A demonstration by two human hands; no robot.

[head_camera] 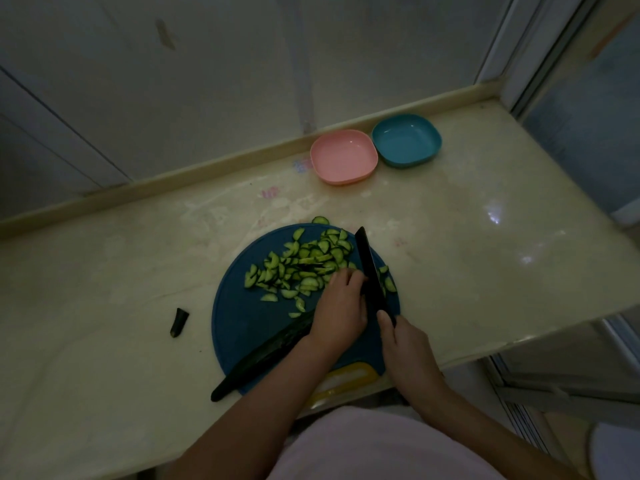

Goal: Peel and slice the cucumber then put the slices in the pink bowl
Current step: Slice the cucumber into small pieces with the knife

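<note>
L hand [341,306] is curling fingers over cucumber half [266,351] on board [242,317], R hand [408,344] is gripping knife [370,268] handle; best keeping fingertips tucked, cuts even; slices [301,265] are lying on the board, pink bowl [343,157] empty.

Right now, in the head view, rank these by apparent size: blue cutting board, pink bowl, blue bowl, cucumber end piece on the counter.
1. The blue cutting board, largest, though it is also nearest the camera.
2. The pink bowl and the blue bowl look alike, so I won't rank them.
3. The cucumber end piece, smallest.
</note>
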